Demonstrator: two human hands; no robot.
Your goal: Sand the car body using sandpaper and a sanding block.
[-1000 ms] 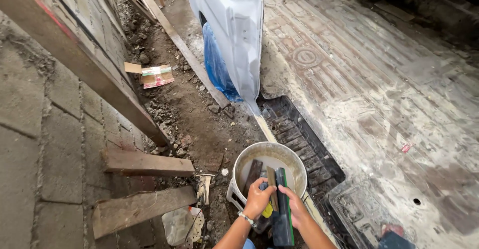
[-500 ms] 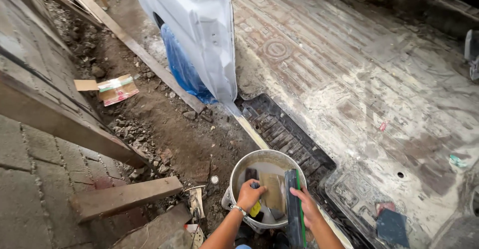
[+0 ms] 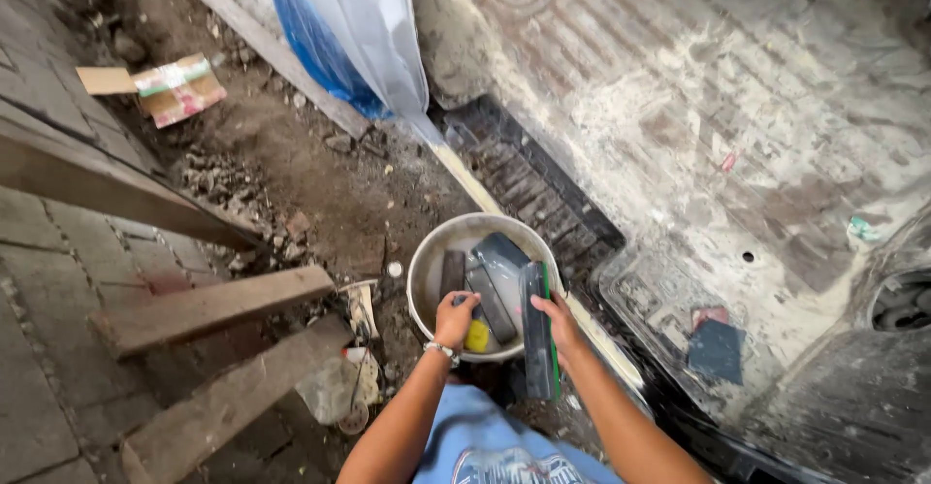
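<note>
A white bucket [image 3: 423, 269] stands on the dirt, with several dark flat tools leaning inside it. My left hand [image 3: 454, 317] reaches into the bucket and grips the handle of a dark tool [image 3: 452, 275], just beside a small yellow piece [image 3: 476, 336]. My right hand [image 3: 560, 325] holds a long dark float with a green edge [image 3: 538, 329] against the bucket's near right rim. A bracelet is on my left wrist.
Wooden planks [image 3: 208, 305] lie to the left on brick paving. A torn cardboard box [image 3: 175, 86] sits on the dirt at the upper left. A blue and white plastic sheet [image 3: 354, 33] hangs above the bucket. A dark grate [image 3: 538, 188] and a stained concrete floor lie to the right.
The view has moved closer over the bucket. My left hand has gone deeper into the bucket onto a dark tool; my right hand keeps the green-edged float at the rim.
</note>
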